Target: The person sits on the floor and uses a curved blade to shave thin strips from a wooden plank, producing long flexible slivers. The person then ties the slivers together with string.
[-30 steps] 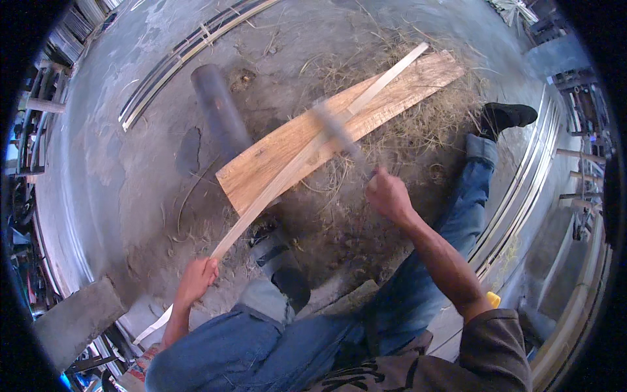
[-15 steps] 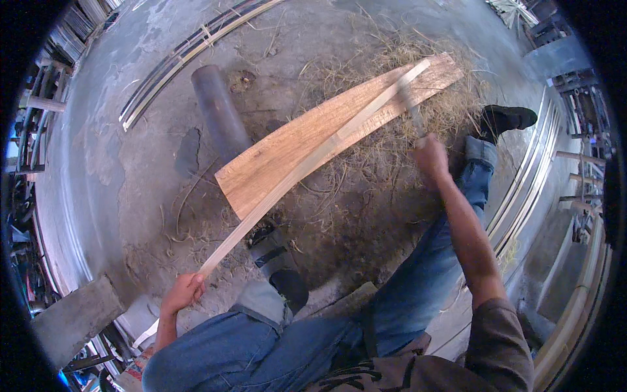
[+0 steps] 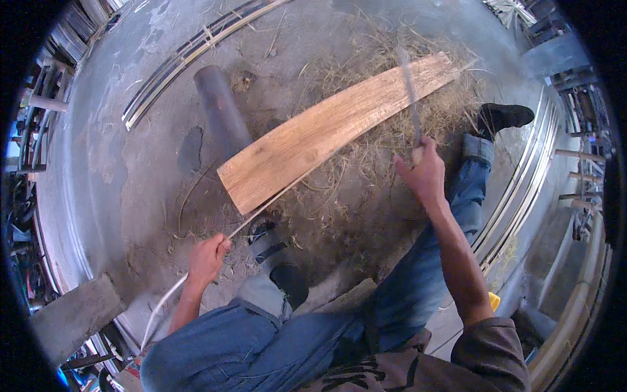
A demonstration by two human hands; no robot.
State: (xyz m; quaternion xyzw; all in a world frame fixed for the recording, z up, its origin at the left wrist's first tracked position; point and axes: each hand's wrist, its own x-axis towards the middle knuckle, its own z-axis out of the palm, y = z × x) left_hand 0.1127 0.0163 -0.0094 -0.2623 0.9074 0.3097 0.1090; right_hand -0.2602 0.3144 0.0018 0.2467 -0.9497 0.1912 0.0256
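A long, slightly curved wooden board [image 3: 326, 137] lies slantwise in front of me, its near end beside a dark cylinder. My left hand [image 3: 208, 258] is closed round a thin pale strip [image 3: 255, 214], perhaps bamboo or wood, that runs up along the board's near edge. Behind that hand a pale length curves down toward my knee. My right hand [image 3: 426, 175] grips a knife [image 3: 413, 98] by its handle, thumb stuck out to the side. Motion blurs the blade, which stands across the board's far end; whether it touches the wood I cannot tell.
Shavings [image 3: 366, 65] litter the floor around the board. The dark cylinder [image 3: 222, 108] lies at its left. Long strips [image 3: 189, 59] rest on the floor at far left, more [image 3: 522, 189] at right. A grey block [image 3: 78, 317] stands at lower left. My shoe [image 3: 503, 119] is at right.
The strip no longer lies across the board's top; it now shows narrow along the near edge. My left hand has moved up and right. The right thumb has spread and the blade points more upward.
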